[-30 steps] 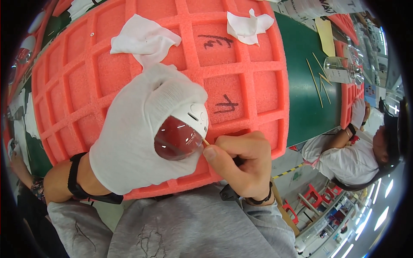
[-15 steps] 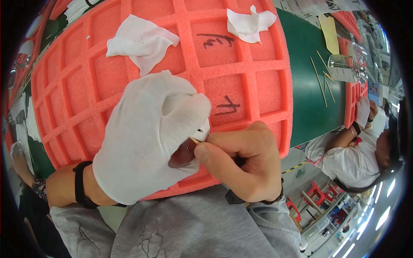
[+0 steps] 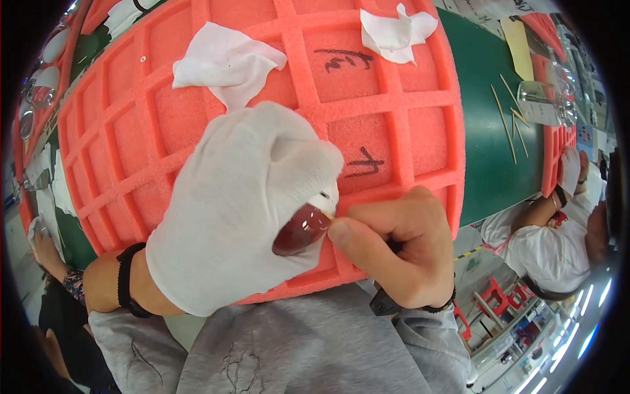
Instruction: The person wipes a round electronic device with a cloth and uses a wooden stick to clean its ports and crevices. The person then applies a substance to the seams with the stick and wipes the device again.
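My left hand, in a white fabric glove, is closed around a small item with a glossy, dark red rounded face and a white part with a small dark slot. What kind of item it is I cannot make out; the glove hides much of it. Bare, my right hand pinches a thin wooden stick between thumb and forefinger. Only the stick's pale tip shows, at the edge of the red face. Both hands are held over a pink foam tray with square compartments.
Two crumpled white cloths, one on the left and one on the right, lie on the tray. On the green table to the right are several wooden sticks and a clear glass bottle. A co-worker sits beyond.
The whole view has shifted, so things appear farther right. My right hand and the stick tip have drawn slightly away to the right, and more of the glossy red face shows.
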`<state>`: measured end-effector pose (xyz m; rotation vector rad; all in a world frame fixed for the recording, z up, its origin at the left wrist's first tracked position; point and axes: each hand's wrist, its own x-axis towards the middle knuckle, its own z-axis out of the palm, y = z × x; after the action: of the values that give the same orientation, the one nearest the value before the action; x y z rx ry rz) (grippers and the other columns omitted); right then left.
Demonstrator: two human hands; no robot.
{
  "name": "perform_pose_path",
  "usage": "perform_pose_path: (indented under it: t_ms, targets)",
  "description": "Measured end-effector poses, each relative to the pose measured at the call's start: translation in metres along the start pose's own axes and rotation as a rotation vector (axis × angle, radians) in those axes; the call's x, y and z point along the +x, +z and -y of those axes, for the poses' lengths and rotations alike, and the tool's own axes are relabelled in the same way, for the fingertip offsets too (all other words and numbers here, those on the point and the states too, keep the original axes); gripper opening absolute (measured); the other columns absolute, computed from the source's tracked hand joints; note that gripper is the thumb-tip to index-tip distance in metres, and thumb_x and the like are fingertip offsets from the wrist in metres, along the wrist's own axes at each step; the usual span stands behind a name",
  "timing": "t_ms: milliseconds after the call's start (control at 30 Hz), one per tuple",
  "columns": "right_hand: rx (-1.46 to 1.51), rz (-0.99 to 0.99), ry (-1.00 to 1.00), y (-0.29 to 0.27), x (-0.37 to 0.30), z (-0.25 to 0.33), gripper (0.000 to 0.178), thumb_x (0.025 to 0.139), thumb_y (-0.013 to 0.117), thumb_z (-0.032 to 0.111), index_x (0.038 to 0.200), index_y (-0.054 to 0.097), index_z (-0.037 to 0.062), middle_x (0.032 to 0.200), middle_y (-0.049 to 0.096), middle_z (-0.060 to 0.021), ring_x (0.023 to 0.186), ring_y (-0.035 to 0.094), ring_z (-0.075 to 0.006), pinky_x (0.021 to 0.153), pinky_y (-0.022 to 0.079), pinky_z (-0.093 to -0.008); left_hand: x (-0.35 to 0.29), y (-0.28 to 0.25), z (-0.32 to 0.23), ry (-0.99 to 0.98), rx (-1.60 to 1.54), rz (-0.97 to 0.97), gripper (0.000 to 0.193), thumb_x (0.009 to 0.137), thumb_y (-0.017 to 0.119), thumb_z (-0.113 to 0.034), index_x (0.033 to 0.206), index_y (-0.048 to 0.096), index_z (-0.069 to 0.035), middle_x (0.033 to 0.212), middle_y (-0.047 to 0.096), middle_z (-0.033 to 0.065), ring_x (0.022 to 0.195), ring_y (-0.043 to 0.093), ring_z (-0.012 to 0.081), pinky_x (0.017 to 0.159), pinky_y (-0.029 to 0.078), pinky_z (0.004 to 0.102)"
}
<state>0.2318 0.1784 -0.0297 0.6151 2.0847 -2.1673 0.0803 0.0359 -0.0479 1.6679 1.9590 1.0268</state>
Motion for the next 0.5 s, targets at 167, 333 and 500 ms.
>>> perform_pose_path:
  t_ms: [167, 333, 500]
  targets:
    - [-0.003, -0.018, -0.009, 0.001, 0.002, -0.001, 0.03, 0.092, 0.061, 0.003, 0.063, 0.057, -0.0035, 0.047, 0.038, 0.0014, 0.043, 0.03, -0.0068, 0.044, 0.021, -0.0307, 0.001, -0.001, 0.0, 0.006, 0.034, 0.011, 0.059, 0.061, 0.085, -0.006, 0.114, 0.059, -0.006, 0.104, 0.059, 0.013, 0.087, 0.062, 0.0308, 0.072, 0.051, 0.0396]
    - [0.005, -0.002, -0.005, 0.004, 0.007, 0.005, 0.029, 0.093, 0.061, 0.004, 0.065, 0.058, -0.0037, 0.048, 0.038, 0.0018, 0.044, 0.03, -0.0061, 0.044, 0.021, -0.0307, 0.002, -0.006, -0.003, -0.011, 0.053, 0.038, 0.058, 0.061, 0.084, -0.006, 0.113, 0.059, -0.006, 0.104, 0.059, 0.0134, 0.087, 0.062, 0.0319, 0.072, 0.051, 0.0401]
    - [-0.032, 0.054, 0.01, -0.006, 0.0, -0.002, 0.024, 0.094, 0.061, 0.005, 0.073, 0.063, -0.0052, 0.049, 0.038, 0.0025, 0.046, 0.031, -0.0051, 0.044, 0.021, -0.0305, 0.001, -0.001, -0.003, 0.005, 0.033, 0.004, 0.059, 0.059, 0.085, -0.007, 0.112, 0.059, -0.005, 0.104, 0.06, 0.0134, 0.088, 0.061, 0.0327, 0.073, 0.051, 0.0404]
